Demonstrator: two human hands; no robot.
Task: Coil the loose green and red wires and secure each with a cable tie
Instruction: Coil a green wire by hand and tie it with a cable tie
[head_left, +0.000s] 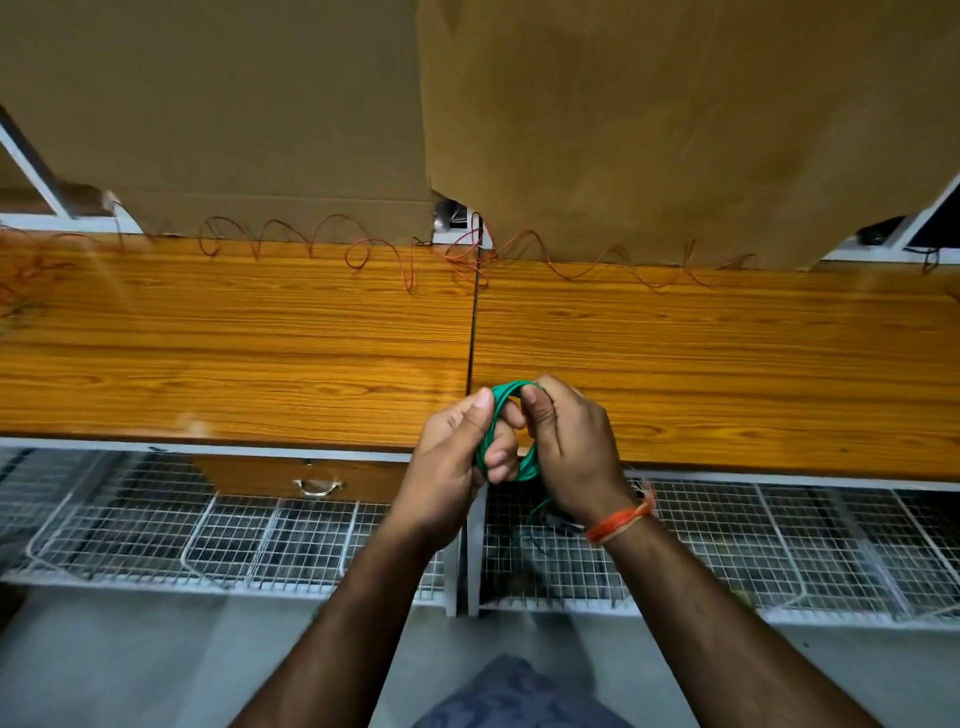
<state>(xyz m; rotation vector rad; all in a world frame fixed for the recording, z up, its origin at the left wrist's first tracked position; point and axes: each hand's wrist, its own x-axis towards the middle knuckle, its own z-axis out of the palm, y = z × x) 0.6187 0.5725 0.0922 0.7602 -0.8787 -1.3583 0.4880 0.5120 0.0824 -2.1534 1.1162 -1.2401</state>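
Head view, both hands gripping round green wire coil (501, 415), glossy wood-grain table (260, 353)

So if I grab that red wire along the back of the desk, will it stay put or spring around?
The red wire lies in loose curly loops, so it will probably spring and tangle when lifted. It looks thin, likely light and floppy. The green wire needs both hands to hold its coil.

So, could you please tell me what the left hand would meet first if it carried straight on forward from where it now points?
Probably nothing soon: beyond the left hand and green wire coil lies bare orange wooden tabletop, then the loose red wire. Its height above the tabletop is unclear.
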